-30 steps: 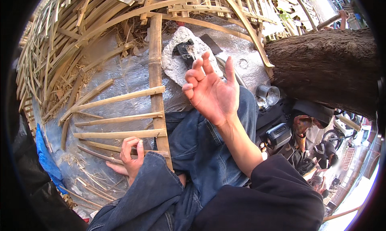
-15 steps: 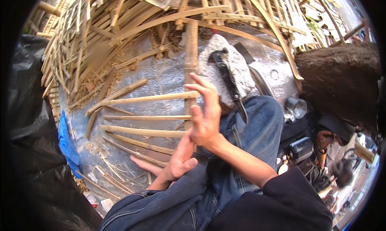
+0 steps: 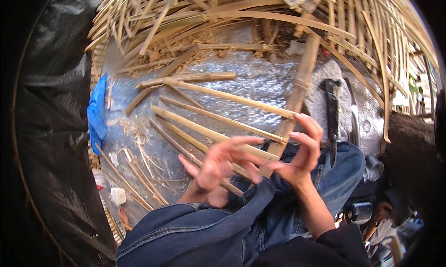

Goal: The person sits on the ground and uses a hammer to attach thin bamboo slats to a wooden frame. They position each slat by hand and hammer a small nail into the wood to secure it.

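Note:
Several thin bamboo strips (image 3: 204,128) lie side by side, fanned out to the left, with their right ends on a wider bamboo slat (image 3: 299,88). My left hand (image 3: 220,160) hovers over the nearer strips, fingers stretched out and blurred by motion. Close to the strip ends at the slat is my right hand (image 3: 302,151), its fingers curved and apart; its fingertips seem to touch the ends. Neither hand visibly grips anything. The slat's near end goes out of sight by my jeans (image 3: 200,230).
A black-handled knife (image 3: 331,113) rests on a pale stone block (image 3: 320,93) beside my right knee. Woven bamboo lattice (image 3: 367,39) curves along the far side. At left are a blue plastic sheet (image 3: 96,111) and black sheeting (image 3: 51,141). A brown log (image 3: 409,141) lies at right.
My hands were close together at the slat; they have drawn apart and their fingers spread. The view has turned, so the slat and strips now slant.

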A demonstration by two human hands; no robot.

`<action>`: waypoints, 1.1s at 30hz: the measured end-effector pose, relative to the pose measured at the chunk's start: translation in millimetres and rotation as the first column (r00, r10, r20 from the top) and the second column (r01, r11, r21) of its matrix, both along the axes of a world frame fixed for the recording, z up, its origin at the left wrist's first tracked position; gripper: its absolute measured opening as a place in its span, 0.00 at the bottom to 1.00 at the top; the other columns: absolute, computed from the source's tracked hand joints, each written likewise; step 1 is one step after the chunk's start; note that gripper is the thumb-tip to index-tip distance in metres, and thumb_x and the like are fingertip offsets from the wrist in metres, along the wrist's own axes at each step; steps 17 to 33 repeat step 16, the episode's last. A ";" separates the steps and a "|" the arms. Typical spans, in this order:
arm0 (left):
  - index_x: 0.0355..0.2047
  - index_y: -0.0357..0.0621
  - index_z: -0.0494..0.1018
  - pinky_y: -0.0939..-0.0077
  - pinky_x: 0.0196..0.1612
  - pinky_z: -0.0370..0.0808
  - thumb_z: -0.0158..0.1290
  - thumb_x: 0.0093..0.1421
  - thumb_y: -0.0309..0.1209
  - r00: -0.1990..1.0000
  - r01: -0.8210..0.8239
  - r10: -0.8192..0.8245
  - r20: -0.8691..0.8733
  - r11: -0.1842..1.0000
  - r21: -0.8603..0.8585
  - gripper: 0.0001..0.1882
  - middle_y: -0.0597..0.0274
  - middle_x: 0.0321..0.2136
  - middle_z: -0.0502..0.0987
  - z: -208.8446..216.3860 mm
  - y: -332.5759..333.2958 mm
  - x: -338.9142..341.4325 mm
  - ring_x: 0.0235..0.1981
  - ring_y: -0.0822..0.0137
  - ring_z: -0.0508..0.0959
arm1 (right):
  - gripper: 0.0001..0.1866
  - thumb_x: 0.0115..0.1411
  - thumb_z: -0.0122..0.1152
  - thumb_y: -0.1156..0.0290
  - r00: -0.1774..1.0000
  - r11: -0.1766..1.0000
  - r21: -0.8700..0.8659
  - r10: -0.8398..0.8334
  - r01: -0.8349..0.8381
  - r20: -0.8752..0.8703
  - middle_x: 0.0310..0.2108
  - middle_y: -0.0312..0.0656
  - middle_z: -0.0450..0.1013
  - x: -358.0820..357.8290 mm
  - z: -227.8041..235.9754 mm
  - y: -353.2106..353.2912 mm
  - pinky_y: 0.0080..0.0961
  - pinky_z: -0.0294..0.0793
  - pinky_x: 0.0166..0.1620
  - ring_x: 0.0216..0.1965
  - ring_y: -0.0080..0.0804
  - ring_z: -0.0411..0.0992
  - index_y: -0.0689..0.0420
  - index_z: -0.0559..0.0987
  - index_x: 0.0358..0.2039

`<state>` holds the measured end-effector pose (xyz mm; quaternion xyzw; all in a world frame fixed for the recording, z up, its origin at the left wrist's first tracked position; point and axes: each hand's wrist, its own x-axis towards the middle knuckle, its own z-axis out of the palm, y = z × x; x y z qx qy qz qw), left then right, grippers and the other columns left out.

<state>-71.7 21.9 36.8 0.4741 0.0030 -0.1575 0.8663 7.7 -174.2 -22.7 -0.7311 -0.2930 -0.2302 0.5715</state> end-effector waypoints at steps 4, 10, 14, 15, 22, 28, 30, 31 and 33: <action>0.50 0.32 0.72 0.67 0.37 0.79 0.47 0.69 0.42 0.938 -0.344 0.296 0.178 0.846 0.407 0.22 0.53 0.30 0.81 -8.5 55.8 39.3 0.34 0.61 0.83 | 0.28 0.58 0.68 0.51 0.944 0.984 0.127 -0.075 0.121 -0.322 0.50 0.55 0.72 8.4 -13.3 -9.3 0.38 0.65 0.59 0.54 0.45 0.70 0.64 0.74 0.43; 0.44 0.39 0.78 0.77 0.44 0.76 0.51 0.69 0.33 0.922 -0.348 0.311 0.230 0.408 0.844 0.12 0.59 0.36 0.82 -67.0 125.5 114.8 0.40 0.70 0.81 | 0.09 0.64 0.62 0.71 0.895 0.973 0.200 -0.016 0.117 -0.446 0.35 0.48 0.77 10.9 -17.2 -7.0 0.27 0.70 0.46 0.38 0.34 0.74 0.65 0.75 0.34; 0.47 0.41 0.77 0.73 0.50 0.75 0.53 0.67 0.33 0.962 -0.267 0.070 0.264 0.050 0.962 0.13 0.58 0.41 0.82 -82.0 131.5 149.9 0.44 0.66 0.81 | 0.09 0.63 0.62 0.72 0.847 0.972 0.216 0.041 0.089 -0.530 0.31 0.46 0.78 10.6 -19.8 -12.3 0.26 0.70 0.44 0.36 0.34 0.74 0.65 0.76 0.32; 0.50 0.43 0.76 0.67 0.52 0.74 0.54 0.66 0.33 0.952 -0.305 -0.006 0.305 -0.044 0.951 0.14 0.56 0.44 0.82 -95.3 133.9 151.1 0.48 0.61 0.80 | 0.09 0.63 0.63 0.71 0.811 0.966 0.243 0.072 0.089 -0.581 0.31 0.46 0.78 9.3 -20.5 -14.3 0.26 0.71 0.44 0.35 0.35 0.74 0.64 0.76 0.32; 0.48 0.42 0.77 0.67 0.55 0.72 0.54 0.66 0.35 0.954 -0.299 -0.025 0.298 -0.038 0.954 0.14 0.53 0.48 0.81 -101.6 129.0 155.0 0.51 0.58 0.79 | 0.10 0.62 0.63 0.70 0.775 0.957 0.275 0.106 0.091 -0.623 0.31 0.46 0.78 9.8 -21.1 -16.5 0.27 0.71 0.44 0.35 0.36 0.75 0.64 0.76 0.32; 0.48 0.42 0.77 0.67 0.55 0.72 0.54 0.66 0.35 0.954 -0.299 -0.025 0.298 -0.038 0.954 0.14 0.53 0.48 0.81 -101.6 129.0 155.0 0.51 0.58 0.79 | 0.10 0.62 0.63 0.70 0.775 0.957 0.275 0.106 0.091 -0.623 0.31 0.46 0.78 9.8 -21.1 -16.5 0.27 0.71 0.44 0.35 0.36 0.75 0.64 0.76 0.32; 0.48 0.42 0.77 0.67 0.55 0.72 0.54 0.66 0.35 0.954 -0.299 -0.025 0.298 -0.038 0.954 0.14 0.53 0.48 0.81 -101.6 129.0 155.0 0.51 0.58 0.79 | 0.10 0.62 0.63 0.70 0.775 0.957 0.275 0.106 0.091 -0.623 0.31 0.46 0.78 9.8 -21.1 -16.5 0.27 0.71 0.44 0.35 0.36 0.75 0.64 0.76 0.32; 0.48 0.42 0.77 0.67 0.55 0.72 0.54 0.66 0.35 0.954 -0.299 -0.025 0.298 -0.038 0.954 0.14 0.53 0.48 0.81 -101.6 129.0 155.0 0.51 0.58 0.79 | 0.10 0.62 0.63 0.70 0.775 0.957 0.275 0.106 0.091 -0.623 0.31 0.46 0.78 9.8 -21.1 -16.5 0.27 0.71 0.44 0.35 0.36 0.75 0.64 0.76 0.32; 0.48 0.42 0.77 0.67 0.55 0.72 0.54 0.66 0.35 0.954 -0.299 -0.025 0.298 -0.038 0.954 0.14 0.53 0.48 0.81 -101.6 129.0 155.0 0.51 0.58 0.79 | 0.10 0.62 0.63 0.70 0.775 0.957 0.275 0.106 0.091 -0.623 0.31 0.46 0.78 9.8 -21.1 -16.5 0.27 0.71 0.44 0.35 0.36 0.75 0.64 0.76 0.32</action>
